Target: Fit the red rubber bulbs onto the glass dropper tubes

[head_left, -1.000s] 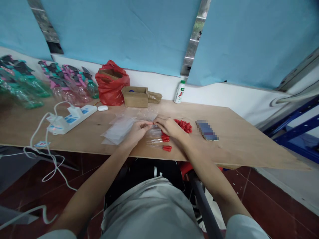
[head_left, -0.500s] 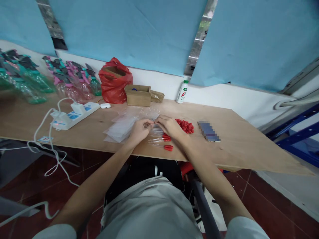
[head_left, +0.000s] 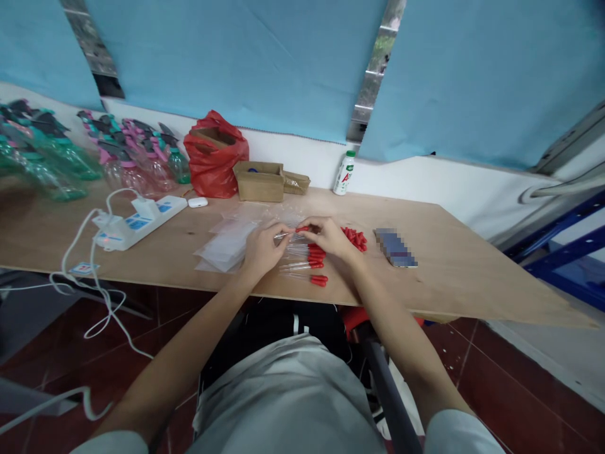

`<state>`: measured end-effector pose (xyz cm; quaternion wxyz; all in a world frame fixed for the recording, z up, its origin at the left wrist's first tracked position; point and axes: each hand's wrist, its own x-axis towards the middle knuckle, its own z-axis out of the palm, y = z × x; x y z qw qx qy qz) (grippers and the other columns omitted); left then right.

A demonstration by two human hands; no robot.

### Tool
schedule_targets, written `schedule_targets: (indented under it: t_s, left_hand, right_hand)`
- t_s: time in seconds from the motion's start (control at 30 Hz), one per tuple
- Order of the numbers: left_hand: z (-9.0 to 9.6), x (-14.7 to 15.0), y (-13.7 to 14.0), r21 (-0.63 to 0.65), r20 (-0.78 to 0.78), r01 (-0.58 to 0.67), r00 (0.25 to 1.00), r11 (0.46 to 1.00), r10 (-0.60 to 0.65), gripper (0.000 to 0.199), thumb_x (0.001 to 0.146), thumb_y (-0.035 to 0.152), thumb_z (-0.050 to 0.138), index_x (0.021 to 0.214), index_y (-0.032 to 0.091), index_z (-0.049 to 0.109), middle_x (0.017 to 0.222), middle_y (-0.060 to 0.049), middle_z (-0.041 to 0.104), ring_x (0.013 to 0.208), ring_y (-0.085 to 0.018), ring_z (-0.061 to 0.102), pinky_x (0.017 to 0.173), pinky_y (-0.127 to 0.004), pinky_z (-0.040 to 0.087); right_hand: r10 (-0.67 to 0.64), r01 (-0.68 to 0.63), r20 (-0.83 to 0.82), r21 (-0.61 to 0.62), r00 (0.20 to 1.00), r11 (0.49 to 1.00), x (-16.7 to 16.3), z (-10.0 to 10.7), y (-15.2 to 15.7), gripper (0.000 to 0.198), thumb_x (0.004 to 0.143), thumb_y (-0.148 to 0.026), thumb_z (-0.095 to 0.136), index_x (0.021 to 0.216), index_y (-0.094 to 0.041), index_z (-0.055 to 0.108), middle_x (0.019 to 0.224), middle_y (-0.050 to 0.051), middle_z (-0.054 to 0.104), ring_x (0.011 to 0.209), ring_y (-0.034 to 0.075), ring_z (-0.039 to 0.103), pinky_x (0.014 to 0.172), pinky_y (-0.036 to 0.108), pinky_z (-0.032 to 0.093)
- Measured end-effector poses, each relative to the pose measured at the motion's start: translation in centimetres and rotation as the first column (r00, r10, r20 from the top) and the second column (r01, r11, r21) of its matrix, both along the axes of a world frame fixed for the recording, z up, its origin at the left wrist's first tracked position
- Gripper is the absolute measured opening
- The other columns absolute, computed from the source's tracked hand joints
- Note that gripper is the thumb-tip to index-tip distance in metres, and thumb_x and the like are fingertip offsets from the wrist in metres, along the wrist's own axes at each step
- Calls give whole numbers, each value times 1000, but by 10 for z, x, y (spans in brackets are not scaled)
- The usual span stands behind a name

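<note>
Between my hands is a dropper, a clear thin tube with a red rubber bulb [head_left: 301, 229] at its right end. My left hand [head_left: 265, 246] pinches the clear tube [head_left: 282, 235]. My right hand [head_left: 328, 236] has its fingers closed on the red bulb. Below them on the table lie several droppers with red bulbs [head_left: 318, 280], their tubes pointing left. A pile of loose red bulbs [head_left: 354, 239] sits just right of my right hand, partly hidden by it. Clear plastic bags [head_left: 222, 246] lie spread to the left of my left hand.
A phone [head_left: 396, 247] lies on the right of the wooden table [head_left: 472, 271]. Behind stand a white bottle [head_left: 344, 173], a cardboard box [head_left: 259, 183] and a red plastic bag [head_left: 215, 157]. On the left are a power strip [head_left: 142, 222] with cables and several spray bottles [head_left: 132, 170].
A red bulb now shows between my fingertips at the end of the tube. My right hand has shifted slightly, uncovering more of the droppers below. The view has tilted a little.
</note>
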<state>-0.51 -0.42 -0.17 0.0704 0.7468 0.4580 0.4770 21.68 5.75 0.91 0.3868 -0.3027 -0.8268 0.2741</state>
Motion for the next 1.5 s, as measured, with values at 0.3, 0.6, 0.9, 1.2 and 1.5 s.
schedule_targets:
  t_s: [0.3, 0.6, 0.9, 1.2, 1.5]
  left_hand:
    - [-6, 0, 9, -102, 109, 45, 994, 994, -34, 36, 106, 46, 58, 87, 22, 76, 62, 1, 61, 59, -17, 53, 66, -33, 37]
    - [-4, -1, 8, -149, 218, 154, 969, 977, -119, 33, 101, 50, 65, 86, 23, 77, 60, 3, 54, 57, -15, 43, 63, -33, 33]
    - [-2, -2, 7, 8, 113, 119, 986, 993, -119, 21, 101, 36, 67, 89, 21, 77, 70, 1, 62, 59, -13, 48, 62, -31, 35]
    - [-3, 2, 7, 51, 119, 74, 990, 996, -80, 19, 102, 34, 68, 92, 22, 78, 77, 0, 69, 66, -15, 56, 68, -31, 40]
    - [-6, -1, 11, 86, 157, 62, 985, 994, -75, 17, 100, 37, 73, 94, 23, 80, 86, -3, 73, 75, -18, 61, 73, -32, 44]
  right_hand:
    - [4, -33, -156, -186, 988, 982, -3, 6, -7, 33, 86, -47, 86, 103, -19, 83, 80, 3, 77, 65, 16, 64, 64, 30, 54]
    - [40, -119, -246, -316, 968, 941, 0, 10, -9, 36, 80, -49, 91, 99, -19, 84, 78, 4, 79, 67, 17, 72, 70, 33, 63]
    - [62, -156, -291, -311, 955, 938, -4, 8, -13, 34, 80, -46, 92, 98, -18, 85, 78, 4, 80, 68, 16, 72, 72, 30, 62]
    - [88, -182, -268, -348, 959, 920, -1, 11, -8, 40, 79, -46, 93, 106, -17, 84, 82, 4, 81, 71, 17, 75, 74, 31, 64]
    - [50, -158, -277, -382, 960, 911, 8, 16, -8, 38, 82, -43, 92, 107, -16, 82, 82, 5, 82, 72, 16, 77, 73, 29, 65]
